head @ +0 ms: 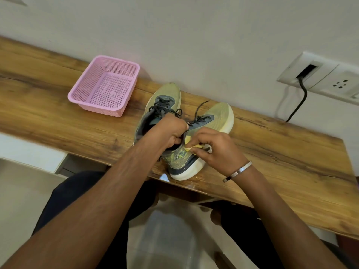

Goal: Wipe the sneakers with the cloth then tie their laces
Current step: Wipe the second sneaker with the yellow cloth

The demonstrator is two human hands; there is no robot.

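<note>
We find no word, number or brand name that can be read anywhere. The nearest thing to a sign is a dark angular emblem on the side of the near sneaker (181, 158), just below the right hand (214, 150) and beside its fingertips; its shape shows, but we cannot make out any letters in it. The far sneaker (165, 101), beyond the left hand (172, 131), shows us no marking we can read.
</note>
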